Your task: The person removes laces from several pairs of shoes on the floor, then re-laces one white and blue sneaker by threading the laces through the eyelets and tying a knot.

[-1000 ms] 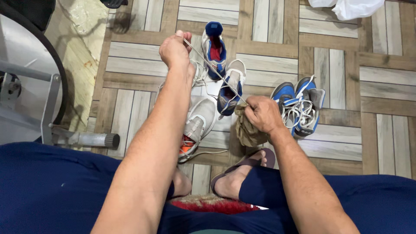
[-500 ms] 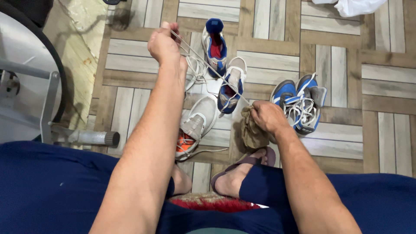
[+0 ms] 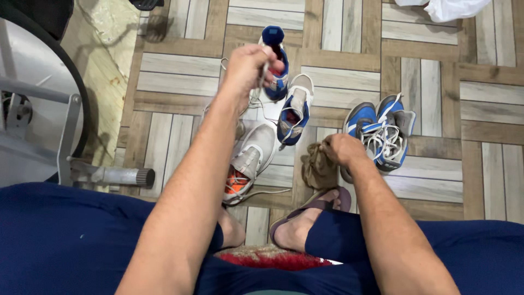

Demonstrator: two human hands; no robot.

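Over on the far left there's a metal stand (image 3: pixel 71 136) with a round rubber-capped foot sitting on the tiled floor (image 3: pixel 174 82). Moving in, your left hand (image 3: pixel 248 68) is raised out in front of you, fingers closed in a fist around a white shoelace (image 3: pixel 261 82), though it's blurry so the lace is hard to trace past your grip. Right under that arm is a grey sneaker with an orange insole (image 3: pixel 248 161), lying on the floor with a loose lace trailing out beside it. Just past it are two blue and white sneakers (image 3: pixel 286 82), one pointing away, one angled toward you. Your right hand (image 3: pixel 341 150) is lower down, fingers pinched shut on a bunched-up tan cloth (image 3: pixel 317 169), just above your foot in a flip-flop (image 3: pixel 311 213). Right beside that hand sits another blue pair with tangled white laces (image 3: pixel 382 136).
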